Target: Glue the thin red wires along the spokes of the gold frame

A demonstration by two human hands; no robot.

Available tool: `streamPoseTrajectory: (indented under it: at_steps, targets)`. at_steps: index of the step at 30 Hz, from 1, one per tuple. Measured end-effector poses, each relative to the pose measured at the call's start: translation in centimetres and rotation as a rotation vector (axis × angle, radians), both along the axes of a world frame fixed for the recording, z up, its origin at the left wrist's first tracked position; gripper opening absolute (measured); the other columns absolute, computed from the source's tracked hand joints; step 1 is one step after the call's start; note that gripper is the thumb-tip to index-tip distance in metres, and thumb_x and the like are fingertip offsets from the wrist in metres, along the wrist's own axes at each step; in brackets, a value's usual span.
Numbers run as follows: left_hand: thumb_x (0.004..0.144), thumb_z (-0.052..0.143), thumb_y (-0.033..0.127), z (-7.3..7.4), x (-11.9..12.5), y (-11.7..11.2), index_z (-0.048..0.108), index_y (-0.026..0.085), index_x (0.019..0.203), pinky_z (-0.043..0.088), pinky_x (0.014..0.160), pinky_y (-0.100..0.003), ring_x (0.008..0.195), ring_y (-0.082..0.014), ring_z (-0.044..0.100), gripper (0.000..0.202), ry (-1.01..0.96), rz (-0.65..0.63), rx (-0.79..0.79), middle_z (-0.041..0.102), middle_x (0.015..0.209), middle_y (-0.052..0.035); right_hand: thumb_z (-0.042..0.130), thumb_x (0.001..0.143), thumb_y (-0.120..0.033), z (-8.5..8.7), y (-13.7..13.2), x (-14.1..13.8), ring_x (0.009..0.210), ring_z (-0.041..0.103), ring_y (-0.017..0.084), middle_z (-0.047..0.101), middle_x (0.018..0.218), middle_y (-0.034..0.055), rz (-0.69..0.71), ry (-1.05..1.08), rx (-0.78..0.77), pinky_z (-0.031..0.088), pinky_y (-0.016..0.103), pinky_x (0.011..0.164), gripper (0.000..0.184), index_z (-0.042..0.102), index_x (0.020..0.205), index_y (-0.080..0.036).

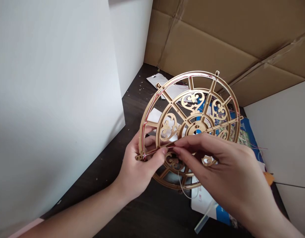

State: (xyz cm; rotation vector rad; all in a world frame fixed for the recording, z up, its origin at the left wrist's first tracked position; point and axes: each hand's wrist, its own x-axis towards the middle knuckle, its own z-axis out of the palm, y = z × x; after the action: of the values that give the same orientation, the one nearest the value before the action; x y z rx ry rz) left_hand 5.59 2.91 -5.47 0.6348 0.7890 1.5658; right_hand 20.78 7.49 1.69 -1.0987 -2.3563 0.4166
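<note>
A gold-coloured round openwork wheel frame (189,119), with spokes and scroll ornaments, is held up tilted above the dark table. My left hand (140,162) grips its lower left rim, fingers behind and thumb in front on a spoke. Thin red and white wires (156,97) run along the rim channel, and one stretch follows the spoke under my thumb. My right hand (217,165) pinches this thin wire at the spoke, close to the left thumb tip. A loose pale wire (184,190) hangs in a loop below the wheel. The hub's lower part is hidden behind my right hand.
Behind the wheel lie white paper pieces (156,79) and a blue printed sheet (246,130). A translucent glue stick (202,223) rests near the front, and something orange (268,178) at right. White panels (93,59) and a cardboard wall (217,43) enclose the dark table (113,155).
</note>
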Motion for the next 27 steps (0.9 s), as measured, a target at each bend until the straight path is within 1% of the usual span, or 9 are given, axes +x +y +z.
streamPoseTrajectory:
  at_steps: [3,6,11,14,17,20,23,27]
  targets:
    - [0.088,0.070,0.007,0.2,0.0,0.0,0.061,0.023,0.116,0.063,0.090,-0.023,0.103,-0.0155,0.077,0.033,0.016,-0.006,-0.016,0.081,0.106,0.0007,0.073,0.086,-0.009,0.1,0.4,-0.2,0.057,0.063,0.002,0.069,0.072,-0.0110,0.010,0.023,-0.055,0.050,0.011,0.056,0.015,0.072,0.089,-0.024]
    - [0.086,0.072,0.006,0.4,0.0,0.1,0.063,0.022,0.114,0.062,0.092,-0.023,0.103,-0.0153,0.076,0.034,0.019,-0.001,-0.043,0.081,0.105,0.0010,0.072,0.085,-0.006,0.4,0.7,-0.4,0.056,0.062,0.002,0.068,0.070,-0.0106,0.018,0.014,-0.062,0.049,0.011,0.056,0.017,0.073,0.088,-0.023]
    - [0.086,0.073,0.008,0.4,0.0,0.0,0.062,0.023,0.115,0.063,0.090,-0.022,0.103,-0.0151,0.076,0.034,0.002,0.002,-0.068,0.081,0.106,0.0010,0.067,0.093,-0.011,0.8,0.9,-0.2,0.072,0.069,0.006,0.073,0.089,-0.0043,0.113,-0.057,-0.010,0.052,0.017,0.063,0.013,0.074,0.097,-0.022]
    - [0.085,0.074,0.009,0.3,0.0,-0.1,0.062,0.023,0.116,0.063,0.090,-0.024,0.103,-0.0159,0.076,0.037,-0.012,0.002,-0.087,0.081,0.106,0.0004,0.063,0.097,-0.011,0.8,1.3,0.2,0.074,0.068,0.007,0.071,0.091,-0.0020,0.203,-0.099,0.038,0.052,0.018,0.065,0.013,0.072,0.098,-0.020]
    - [0.083,0.076,0.006,0.4,0.1,0.0,0.062,0.024,0.116,0.062,0.091,-0.024,0.102,-0.0157,0.076,0.040,-0.029,-0.003,-0.103,0.081,0.105,0.0016,0.060,0.098,-0.009,0.9,1.7,0.4,0.076,0.067,0.009,0.070,0.094,0.0015,0.296,-0.147,0.074,0.051,0.020,0.063,0.014,0.071,0.098,-0.017]
    - [0.081,0.077,0.004,0.4,0.0,0.1,0.064,0.026,0.114,0.062,0.091,-0.023,0.101,-0.0149,0.076,0.042,-0.042,-0.011,-0.098,0.081,0.106,0.0033,0.059,0.099,-0.010,1.0,2.0,0.5,0.077,0.068,0.011,0.070,0.095,0.0042,0.345,-0.195,0.120,0.050,0.023,0.060,0.013,0.071,0.099,-0.015]
    - [0.083,0.076,0.006,0.4,0.0,0.1,0.064,0.026,0.113,0.062,0.090,-0.023,0.099,-0.0141,0.076,0.038,-0.044,-0.012,-0.098,0.081,0.104,0.0037,0.059,0.100,-0.012,1.1,2.1,0.5,0.078,0.068,0.012,0.070,0.095,0.0047,0.351,-0.222,0.127,0.050,0.024,0.060,0.013,0.071,0.099,-0.014]
    - [0.087,0.075,0.011,0.4,-0.1,0.0,0.064,0.024,0.115,0.062,0.087,-0.023,0.099,-0.0155,0.076,0.033,-0.042,-0.017,-0.116,0.080,0.106,0.0007,0.062,0.098,-0.011,1.2,2.0,0.3,0.076,0.067,0.010,0.069,0.091,0.0018,0.308,-0.195,0.110,0.051,0.022,0.066,0.011,0.071,0.098,-0.015]
